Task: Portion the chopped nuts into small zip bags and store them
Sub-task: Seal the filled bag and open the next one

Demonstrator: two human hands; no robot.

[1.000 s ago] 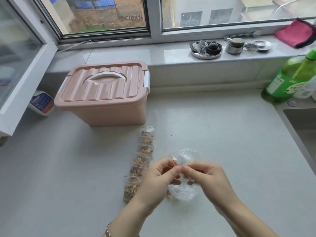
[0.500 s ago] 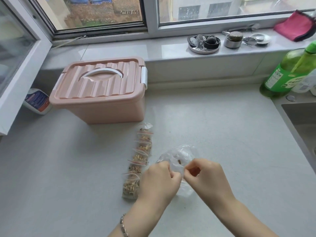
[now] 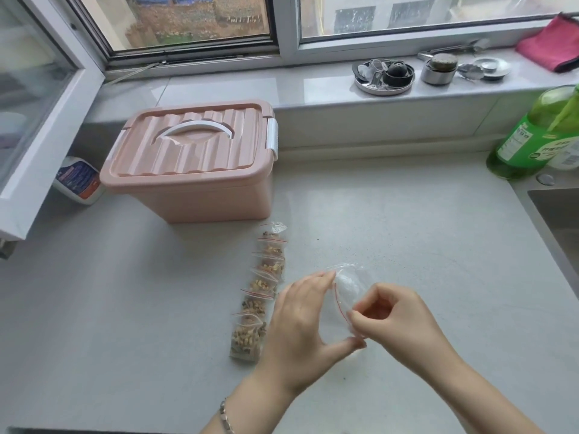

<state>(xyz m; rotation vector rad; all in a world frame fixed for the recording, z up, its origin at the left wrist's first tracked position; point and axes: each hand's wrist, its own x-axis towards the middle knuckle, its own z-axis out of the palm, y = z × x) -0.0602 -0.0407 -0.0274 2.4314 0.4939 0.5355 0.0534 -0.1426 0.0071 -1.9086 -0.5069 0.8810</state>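
The zip bag [image 3: 348, 287], thin, limp and slippery film, sits between the hands. The left hand [image 3: 300, 321] grips both ends of its red-lined mouth, and the right hand [image 3: 391, 317] pinches the strip midway. It seems nearly empty, so it is best held by the stiffer zip edge.

A green bottle [image 3: 529, 133] stands beside the sink [image 3: 557, 214]. On the sill [image 3: 250, 89] lie a pink cloth [image 3: 554, 48] and a metal tray [image 3: 383, 78].

Soft daylight floods through the windows [image 3: 200, 23] at 12 o'clock, leaving the countertop [image 3: 407, 239] evenly bright with faint shadows. I see wide-angle bowing at 9 and 3 o'clock; the left hand [image 3: 300, 321] and right hand [image 3: 396, 319] near 6 o'clock blur slightly.
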